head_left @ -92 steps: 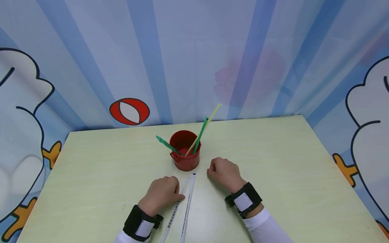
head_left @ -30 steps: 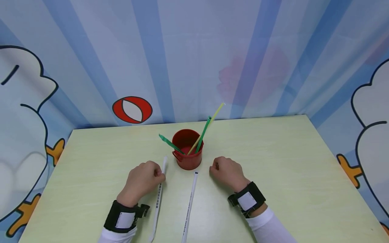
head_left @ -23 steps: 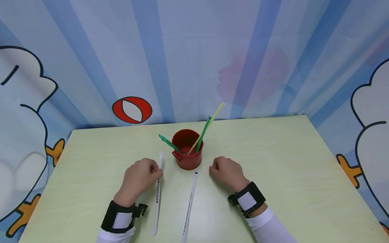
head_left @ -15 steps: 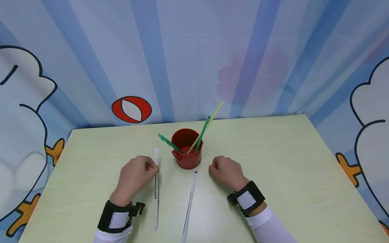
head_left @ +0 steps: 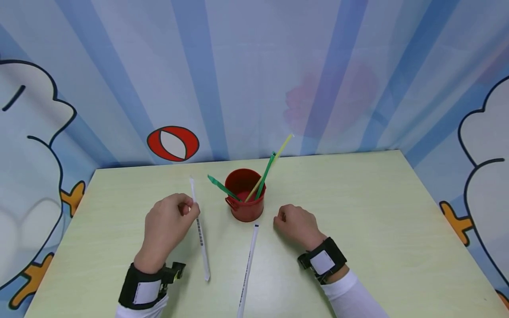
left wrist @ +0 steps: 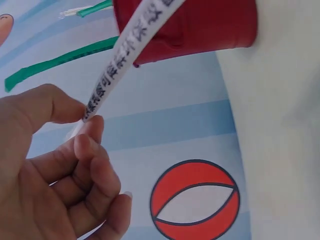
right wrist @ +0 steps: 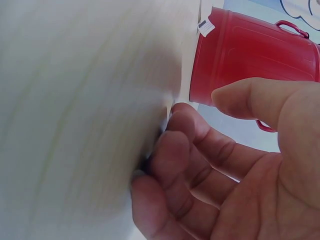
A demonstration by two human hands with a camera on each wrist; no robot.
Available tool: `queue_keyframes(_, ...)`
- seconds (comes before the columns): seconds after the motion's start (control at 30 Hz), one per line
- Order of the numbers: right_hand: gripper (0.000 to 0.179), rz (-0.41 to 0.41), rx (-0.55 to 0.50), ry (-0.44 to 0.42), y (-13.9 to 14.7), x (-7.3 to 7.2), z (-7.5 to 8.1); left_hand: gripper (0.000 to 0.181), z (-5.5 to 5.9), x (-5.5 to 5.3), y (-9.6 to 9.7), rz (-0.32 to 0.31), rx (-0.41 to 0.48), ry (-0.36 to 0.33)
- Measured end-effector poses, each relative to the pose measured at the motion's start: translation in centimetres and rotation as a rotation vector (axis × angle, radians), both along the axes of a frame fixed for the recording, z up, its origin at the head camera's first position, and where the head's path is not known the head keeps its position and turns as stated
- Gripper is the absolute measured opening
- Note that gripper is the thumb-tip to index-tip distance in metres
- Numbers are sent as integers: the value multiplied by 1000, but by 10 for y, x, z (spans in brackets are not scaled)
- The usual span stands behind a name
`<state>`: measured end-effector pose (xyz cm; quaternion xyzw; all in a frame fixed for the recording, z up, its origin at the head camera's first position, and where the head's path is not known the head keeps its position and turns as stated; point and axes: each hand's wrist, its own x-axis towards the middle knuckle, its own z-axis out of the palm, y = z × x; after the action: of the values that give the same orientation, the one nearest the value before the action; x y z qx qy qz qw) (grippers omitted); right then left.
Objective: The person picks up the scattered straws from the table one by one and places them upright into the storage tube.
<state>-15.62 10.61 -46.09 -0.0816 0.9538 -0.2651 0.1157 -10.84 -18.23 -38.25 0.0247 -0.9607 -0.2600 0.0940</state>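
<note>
My left hand (head_left: 165, 227) pinches a white paper-wrapped straw (head_left: 202, 243) between thumb and index finger near its upper part. In the left wrist view, printed dark characters run along this wrapped straw (left wrist: 122, 57), and the other fingers curl loosely. The straw is tilted, left of a small red bucket (head_left: 245, 212). My right hand (head_left: 297, 226) rests on the table with loosely curled fingers and holds nothing; the right wrist view shows the red bucket (right wrist: 255, 55) beyond its thumb. A second white wrapped straw (head_left: 248, 269) lies on the table between the hands.
Two green sticks, one leaning left (head_left: 220, 187) and one leaning right (head_left: 267, 172), stand in the bucket with a thin yellow stick (head_left: 283, 145). A blue striped curtain (head_left: 254, 79) hangs behind the pale wooden table (head_left: 377, 212).
My left hand has taken hold of one of the two straws, lifted it and carried it left and away from me, apart from the other straw. My right hand has stayed put.
</note>
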Motion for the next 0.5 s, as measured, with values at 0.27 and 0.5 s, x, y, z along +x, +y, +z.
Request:
queue_keyframes(0.27, 25, 0, -1, -5, -1, 0, 1, 11, 17, 10, 6, 41, 17, 252)
queue_keyframes(0.5, 24, -3, 1, -13, -1, 0, 0, 8, 29, 12, 12, 27, 72, 436)
